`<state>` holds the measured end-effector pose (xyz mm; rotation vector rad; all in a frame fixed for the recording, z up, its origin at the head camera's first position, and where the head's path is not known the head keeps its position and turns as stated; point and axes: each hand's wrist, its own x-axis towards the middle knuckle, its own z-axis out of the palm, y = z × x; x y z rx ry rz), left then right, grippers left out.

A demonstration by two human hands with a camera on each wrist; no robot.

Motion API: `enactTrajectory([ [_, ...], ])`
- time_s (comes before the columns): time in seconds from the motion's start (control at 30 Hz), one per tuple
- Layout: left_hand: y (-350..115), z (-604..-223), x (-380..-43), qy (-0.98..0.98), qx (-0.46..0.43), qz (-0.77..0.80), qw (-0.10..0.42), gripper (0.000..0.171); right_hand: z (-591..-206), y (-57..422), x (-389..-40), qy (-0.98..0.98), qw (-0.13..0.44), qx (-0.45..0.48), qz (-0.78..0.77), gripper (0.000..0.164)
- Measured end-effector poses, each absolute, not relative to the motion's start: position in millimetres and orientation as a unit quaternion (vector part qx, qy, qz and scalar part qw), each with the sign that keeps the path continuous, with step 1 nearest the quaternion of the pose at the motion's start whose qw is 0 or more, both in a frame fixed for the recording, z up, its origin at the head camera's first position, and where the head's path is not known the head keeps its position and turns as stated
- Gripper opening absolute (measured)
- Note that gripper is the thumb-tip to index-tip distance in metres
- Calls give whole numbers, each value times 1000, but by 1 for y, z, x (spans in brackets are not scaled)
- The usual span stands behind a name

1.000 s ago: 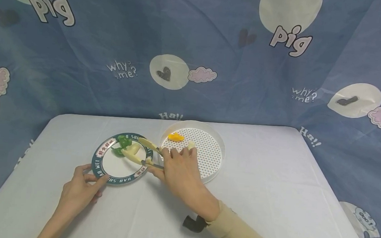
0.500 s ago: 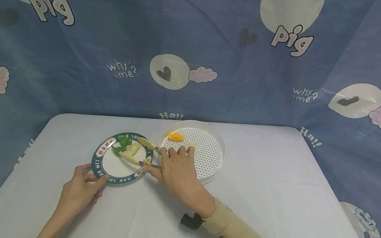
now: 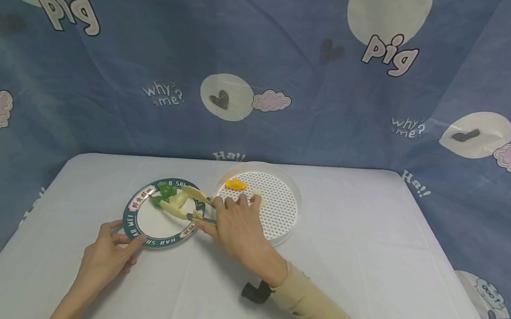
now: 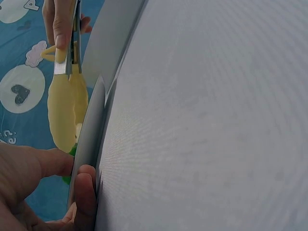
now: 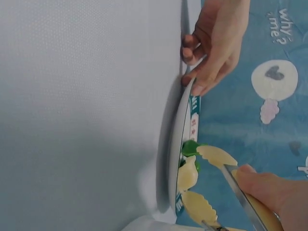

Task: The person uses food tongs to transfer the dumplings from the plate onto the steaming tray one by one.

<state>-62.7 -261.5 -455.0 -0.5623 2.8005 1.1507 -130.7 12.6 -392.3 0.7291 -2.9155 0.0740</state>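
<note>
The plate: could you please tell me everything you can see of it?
Round and shallow, the plate has a white centre and a dark teal rim with white lettering and pale, red-lettered panels; it looks ceramic or hard plastic. It faces up, left of the perforated tray. The left grip pinches its near-left edge, thumb on top. At least one green piece and a pale yellow piece lie on it; whether the tongs touch it is unclear.

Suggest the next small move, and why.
Probably squeeze the tongs with the right hand: they stand open, one tip either side of the pale piece, and the left hand holds the plate.
</note>
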Motion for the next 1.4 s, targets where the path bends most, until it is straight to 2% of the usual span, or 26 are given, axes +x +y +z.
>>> enactTrajectory([
  [0.6,-260,-455,-63,907,-188,376,30,99,-392,13,-134,-957,95,274,-27,60],
  [0.97,-260,-454,-64,908,-185,375,26,100,-395,10,-133,-962,76,263,-14,58],
  [1.4,-263,-456,-63,910,-186,370,40,101,-401,12,-125,-959,116,260,-9,54],
])
